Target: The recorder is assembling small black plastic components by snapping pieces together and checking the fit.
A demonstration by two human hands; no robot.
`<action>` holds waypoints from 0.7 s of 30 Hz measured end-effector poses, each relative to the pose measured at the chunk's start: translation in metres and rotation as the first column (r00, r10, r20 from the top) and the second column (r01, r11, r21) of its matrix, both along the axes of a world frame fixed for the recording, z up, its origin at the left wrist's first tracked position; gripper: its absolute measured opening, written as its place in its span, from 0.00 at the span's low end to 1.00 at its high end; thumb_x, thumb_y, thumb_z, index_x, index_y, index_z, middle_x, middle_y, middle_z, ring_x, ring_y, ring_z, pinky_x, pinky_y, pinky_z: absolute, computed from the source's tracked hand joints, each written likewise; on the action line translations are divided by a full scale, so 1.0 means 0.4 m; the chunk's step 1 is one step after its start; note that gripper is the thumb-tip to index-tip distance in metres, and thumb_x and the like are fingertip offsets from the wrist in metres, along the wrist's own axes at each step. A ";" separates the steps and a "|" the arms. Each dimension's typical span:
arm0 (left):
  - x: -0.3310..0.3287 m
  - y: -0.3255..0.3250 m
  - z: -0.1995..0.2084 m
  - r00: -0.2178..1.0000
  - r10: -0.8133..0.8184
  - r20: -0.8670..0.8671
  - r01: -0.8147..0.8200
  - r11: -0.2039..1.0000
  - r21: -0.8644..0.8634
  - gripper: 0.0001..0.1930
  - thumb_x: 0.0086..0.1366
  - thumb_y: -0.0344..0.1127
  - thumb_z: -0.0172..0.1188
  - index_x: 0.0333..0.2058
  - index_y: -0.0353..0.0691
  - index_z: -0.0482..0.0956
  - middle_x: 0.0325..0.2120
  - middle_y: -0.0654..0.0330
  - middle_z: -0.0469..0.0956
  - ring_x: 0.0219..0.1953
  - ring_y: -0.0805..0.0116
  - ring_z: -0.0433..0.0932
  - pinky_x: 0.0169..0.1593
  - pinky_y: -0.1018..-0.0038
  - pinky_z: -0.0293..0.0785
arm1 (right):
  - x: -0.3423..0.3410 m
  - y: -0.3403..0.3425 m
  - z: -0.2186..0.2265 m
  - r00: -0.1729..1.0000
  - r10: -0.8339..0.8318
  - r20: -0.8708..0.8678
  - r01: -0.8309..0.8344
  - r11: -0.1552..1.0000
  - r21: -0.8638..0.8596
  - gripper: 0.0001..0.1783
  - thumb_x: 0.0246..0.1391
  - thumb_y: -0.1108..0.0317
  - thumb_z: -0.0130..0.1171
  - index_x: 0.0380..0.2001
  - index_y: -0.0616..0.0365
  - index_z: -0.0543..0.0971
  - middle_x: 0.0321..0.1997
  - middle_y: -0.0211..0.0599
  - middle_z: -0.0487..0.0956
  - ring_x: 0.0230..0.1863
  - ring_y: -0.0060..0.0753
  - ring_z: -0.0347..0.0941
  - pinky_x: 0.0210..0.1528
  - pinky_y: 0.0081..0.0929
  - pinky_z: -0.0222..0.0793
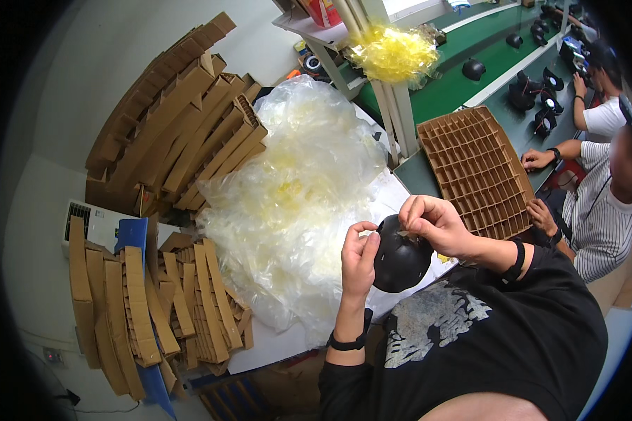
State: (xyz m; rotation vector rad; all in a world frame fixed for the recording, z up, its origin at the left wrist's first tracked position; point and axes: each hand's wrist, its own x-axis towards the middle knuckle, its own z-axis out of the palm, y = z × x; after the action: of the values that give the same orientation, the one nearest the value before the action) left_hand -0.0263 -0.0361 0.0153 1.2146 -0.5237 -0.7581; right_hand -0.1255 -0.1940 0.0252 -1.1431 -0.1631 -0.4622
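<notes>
A rounded black plastic shell (402,264) is held up in front of my chest, above the table edge. My left hand (359,261) grips its left rim, thumb on the near side. At the top of the shell, the thumb and fingertips of my right hand (434,223) are pinched together. Something small and pale shows at those fingertips, too little to name. Just beyond the shell lies a big heap of clear and yellowish plastic film (295,189).
Stacked cardboard dividers (189,119) stand at the left. A cardboard grid tray (474,172) lies to my right, near a co-worker in a striped shirt (593,231). Behind it runs a green conveyor belt (446,88) carrying black shells. Yellow film (393,55) hangs on a post.
</notes>
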 end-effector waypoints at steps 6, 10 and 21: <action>0.008 -0.008 -0.039 0.998 -0.062 0.034 0.067 0.982 -0.179 0.15 0.68 0.37 0.49 0.47 0.33 0.62 0.26 0.63 0.75 0.28 0.81 0.71 0.34 0.86 0.65 | 0.022 -0.010 0.017 0.998 0.067 -0.004 -0.060 0.904 0.422 0.11 0.59 0.63 0.54 0.27 0.56 0.69 0.32 0.32 0.69 0.30 0.20 0.62 0.36 0.20 0.61; 0.028 -0.026 -0.035 0.973 -0.218 -0.077 0.210 0.972 -0.106 0.18 0.69 0.38 0.46 0.52 0.33 0.61 0.30 0.62 0.76 0.32 0.79 0.72 0.37 0.84 0.67 | 0.023 -0.010 0.003 0.994 0.108 0.004 -0.100 0.904 0.415 0.09 0.59 0.66 0.53 0.27 0.57 0.70 0.33 0.31 0.70 0.30 0.19 0.62 0.35 0.19 0.60; 0.057 -0.052 -0.103 0.954 -0.263 -0.144 0.269 0.963 0.018 0.24 0.65 0.32 0.53 0.58 0.34 0.58 0.41 0.54 0.76 0.43 0.72 0.75 0.47 0.78 0.70 | 0.029 -0.092 0.118 0.990 0.027 0.139 -0.097 0.842 0.530 0.14 0.58 0.55 0.54 0.27 0.51 0.65 0.28 0.26 0.63 0.30 0.20 0.61 0.31 0.17 0.61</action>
State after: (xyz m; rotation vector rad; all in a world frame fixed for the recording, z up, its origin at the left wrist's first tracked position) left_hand -0.0036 -0.0569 -0.0261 1.1271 -0.5650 -1.0795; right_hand -0.1141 -0.2310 0.0724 -0.5528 -0.1663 -0.4835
